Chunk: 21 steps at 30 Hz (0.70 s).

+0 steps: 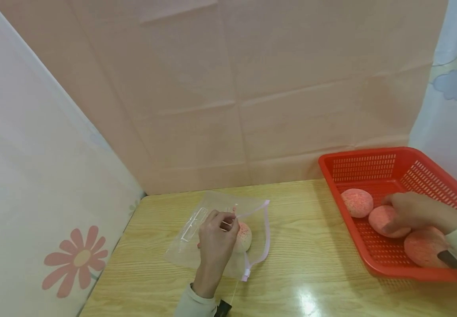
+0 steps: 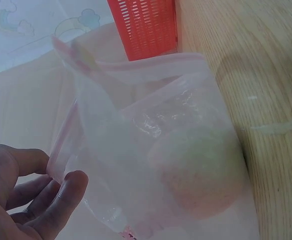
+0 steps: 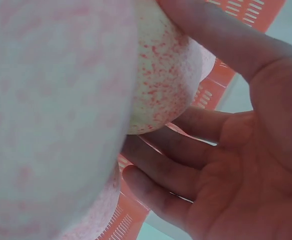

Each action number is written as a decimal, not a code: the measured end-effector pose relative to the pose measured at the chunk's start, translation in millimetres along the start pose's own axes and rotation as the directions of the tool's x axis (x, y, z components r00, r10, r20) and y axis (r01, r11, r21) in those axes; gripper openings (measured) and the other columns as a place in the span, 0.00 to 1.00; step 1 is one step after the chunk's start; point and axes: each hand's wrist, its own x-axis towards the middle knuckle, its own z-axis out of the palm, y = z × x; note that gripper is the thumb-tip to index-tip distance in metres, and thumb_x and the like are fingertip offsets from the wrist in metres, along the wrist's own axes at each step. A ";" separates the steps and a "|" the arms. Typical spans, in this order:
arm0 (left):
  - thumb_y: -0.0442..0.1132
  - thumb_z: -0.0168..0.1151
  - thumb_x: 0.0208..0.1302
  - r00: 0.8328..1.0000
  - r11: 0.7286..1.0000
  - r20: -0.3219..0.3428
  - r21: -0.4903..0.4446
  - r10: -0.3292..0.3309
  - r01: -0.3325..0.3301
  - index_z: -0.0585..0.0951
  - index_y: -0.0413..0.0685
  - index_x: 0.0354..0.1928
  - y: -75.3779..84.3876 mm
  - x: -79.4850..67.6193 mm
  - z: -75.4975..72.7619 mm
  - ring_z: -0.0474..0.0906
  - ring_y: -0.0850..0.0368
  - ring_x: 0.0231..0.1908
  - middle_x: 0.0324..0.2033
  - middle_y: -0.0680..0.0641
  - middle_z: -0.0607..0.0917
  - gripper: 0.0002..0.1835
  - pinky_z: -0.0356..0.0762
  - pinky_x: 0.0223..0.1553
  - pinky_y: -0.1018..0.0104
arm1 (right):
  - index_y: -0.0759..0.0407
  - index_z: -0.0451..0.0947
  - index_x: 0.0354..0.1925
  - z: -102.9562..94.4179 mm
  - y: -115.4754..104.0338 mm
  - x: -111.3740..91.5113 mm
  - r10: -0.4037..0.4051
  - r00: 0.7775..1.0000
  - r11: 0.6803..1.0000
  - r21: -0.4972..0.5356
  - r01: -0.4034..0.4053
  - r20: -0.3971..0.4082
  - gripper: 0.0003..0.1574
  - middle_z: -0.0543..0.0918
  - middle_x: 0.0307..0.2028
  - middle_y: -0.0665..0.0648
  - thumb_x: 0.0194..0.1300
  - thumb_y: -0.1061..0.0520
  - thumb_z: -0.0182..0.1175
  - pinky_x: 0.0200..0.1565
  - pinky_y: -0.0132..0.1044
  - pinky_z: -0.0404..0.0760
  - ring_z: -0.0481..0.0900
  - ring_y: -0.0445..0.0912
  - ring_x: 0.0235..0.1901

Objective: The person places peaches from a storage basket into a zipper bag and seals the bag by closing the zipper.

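Observation:
A clear zip bag (image 1: 196,240) with a pink zip edge lies on the table, holding one speckled peach (image 1: 245,237). With thumb and fingertips, my left hand (image 1: 217,233) pinches the bag's edge, and in the left wrist view the bag's mouth gapes beside that hand (image 2: 30,195). Over in the red basket (image 1: 346,222), my right hand (image 1: 414,211) grips the middle peach (image 1: 384,222). The right wrist view has the thumb on one side of this peach (image 3: 163,75) and the fingers on the other. Two more peaches flank it, one on the left (image 1: 357,202) and one nearer me (image 1: 424,248).
The basket stands at the right of the wooden table (image 1: 299,246), its slotted walls rising around the peaches. Behind the table hangs a plain brownish sheet (image 1: 228,97). A white cloth with a pink flower (image 1: 81,259) borders the left side.

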 end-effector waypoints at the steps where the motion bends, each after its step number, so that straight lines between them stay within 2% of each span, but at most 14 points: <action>1: 0.28 0.68 0.50 1.000 1.000 -0.001 0.001 0.001 -0.001 0.85 0.41 0.27 -0.1 -0.1 0.0 0.80 0.61 0.21 0.23 0.49 0.81 0.03 0.76 0.23 0.83 | 0.66 0.72 0.55 -0.5 0.7 1.8 0.002 1.000 1.000 -0.024 -0.002 -0.003 0.53 0.82 0.41 0.60 0.39 0.34 0.72 0.40 0.50 0.76 0.77 0.53 0.39; 3: 0.28 0.68 0.49 1.000 1.000 -0.001 0.002 0.000 0.000 0.85 0.41 0.27 -0.1 -0.3 0.0 0.80 0.61 0.20 0.23 0.49 0.81 0.03 0.76 0.23 0.83 | 0.68 0.72 0.56 -2.3 1.2 4.9 0.011 1.000 0.997 -0.079 -0.013 -0.017 0.57 0.82 0.43 0.64 0.37 0.32 0.73 0.41 0.56 0.75 0.76 0.56 0.40; 5: 0.28 0.68 0.50 1.000 1.000 -0.001 0.001 0.000 0.000 0.85 0.41 0.26 -0.2 -0.5 -0.2 0.80 0.61 0.20 0.23 0.49 0.81 0.03 0.76 0.23 0.83 | 0.69 0.73 0.55 -2.8 1.0 6.2 0.015 1.000 0.995 -0.098 -0.017 -0.023 0.58 0.82 0.43 0.65 0.34 0.31 0.73 0.41 0.58 0.75 0.77 0.57 0.40; 11: 0.28 0.68 0.50 1.000 1.000 -0.003 0.003 0.003 -0.003 0.85 0.41 0.27 -0.6 -1.3 -0.8 0.80 0.61 0.20 0.23 0.49 0.81 0.02 0.76 0.23 0.83 | 0.69 0.74 0.54 -7.1 -1.5 5.7 0.004 0.999 0.994 -0.112 -0.010 -0.053 0.57 0.84 0.38 0.60 0.34 0.32 0.73 0.38 0.55 0.77 0.77 0.53 0.35; 18: 0.28 0.68 0.50 1.000 1.000 -0.002 0.005 -0.005 0.005 0.85 0.41 0.27 -0.3 -1.4 -1.0 0.79 0.62 0.20 0.23 0.49 0.81 0.02 0.76 0.23 0.83 | 0.68 0.76 0.52 -8.1 -2.5 4.6 -0.024 0.990 0.990 -0.144 0.004 -0.137 0.55 0.85 0.35 0.59 0.32 0.34 0.75 0.35 0.52 0.77 0.76 0.52 0.32; 21: 0.28 0.68 0.50 1.000 1.000 0.003 0.000 -0.013 0.013 0.85 0.42 0.27 0.0 -1.2 -1.2 0.80 0.61 0.20 0.24 0.49 0.81 0.03 0.76 0.23 0.83 | 0.67 0.76 0.51 -9.6 -3.5 4.0 -0.005 0.989 0.991 -0.131 -0.015 -0.150 0.55 0.84 0.34 0.58 0.30 0.33 0.75 0.33 0.50 0.77 0.76 0.51 0.31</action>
